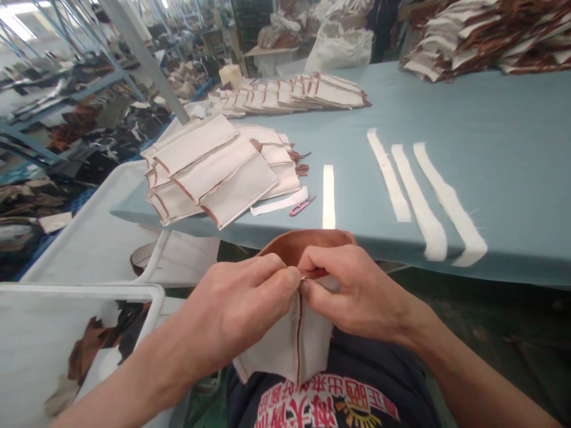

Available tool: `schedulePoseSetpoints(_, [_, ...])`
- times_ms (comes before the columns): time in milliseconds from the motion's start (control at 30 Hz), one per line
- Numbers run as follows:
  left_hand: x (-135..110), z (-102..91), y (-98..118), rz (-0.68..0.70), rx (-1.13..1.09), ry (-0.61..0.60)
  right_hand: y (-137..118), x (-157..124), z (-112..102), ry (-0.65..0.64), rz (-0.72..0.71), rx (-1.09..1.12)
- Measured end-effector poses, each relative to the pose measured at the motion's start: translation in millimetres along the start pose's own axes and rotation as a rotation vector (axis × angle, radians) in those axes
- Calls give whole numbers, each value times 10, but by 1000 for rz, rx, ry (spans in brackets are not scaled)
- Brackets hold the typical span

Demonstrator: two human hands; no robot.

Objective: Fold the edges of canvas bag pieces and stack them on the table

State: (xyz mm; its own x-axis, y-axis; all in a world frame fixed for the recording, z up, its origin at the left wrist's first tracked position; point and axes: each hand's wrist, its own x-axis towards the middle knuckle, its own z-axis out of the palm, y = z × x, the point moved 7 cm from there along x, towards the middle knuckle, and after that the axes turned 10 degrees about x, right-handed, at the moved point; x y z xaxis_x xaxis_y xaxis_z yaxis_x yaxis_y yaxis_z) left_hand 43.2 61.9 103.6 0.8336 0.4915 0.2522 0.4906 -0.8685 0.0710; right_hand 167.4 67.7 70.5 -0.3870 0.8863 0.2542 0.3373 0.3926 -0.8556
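Observation:
A sewn leather piece (272, 348), cream on its outer face and brown inside, hangs in front of my body with a brown-edged seam running down it. My left hand (247, 300) pinches its upper edge by the top of the seam. Right beside it, my right hand (357, 288) grips the same edge between thumb and bent fingers. The fingertips of both hands nearly meet and hide part of the edge. Just beyond the piece, a short white strip (329, 196) lies on the blue-covered table (352, 160). Pink-handled thread snips (302, 205) lie left of that strip.
Stacked cream pieces with brown edges (214, 169) sit at the table's left, with another row (289, 95) behind. Three white strips (422, 202) lie to the right. A large pile (486, 38) fills the far right. A white bin (40, 333) with scraps stands at lower left.

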Motion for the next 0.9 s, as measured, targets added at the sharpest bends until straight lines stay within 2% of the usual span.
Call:
schedulePoseSetpoints(200, [-110, 109, 81, 163, 164, 72, 173, -13, 90, -106, 127, 286])
schedulePoseSetpoints(367, [-82, 134, 177, 240, 276, 4, 429, -87, 275, -281, 313, 735])
schedulePoseSetpoints(467, [-103, 155, 159, 259, 279, -6, 512, -91, 352, -295, 353, 860])
schedulePoseSetpoints(600, [-205, 224, 31, 190, 152, -7, 454, -67, 363, -278, 349, 729])
schedulePoseSetpoints(800, [-285, 175, -93, 7, -356, 32, 111, -49, 187, -214, 79, 286])
schedulePoseSetpoints(900, [-265, 173, -162, -108, -403, -6, 9, -76, 151, -202, -10, 184])
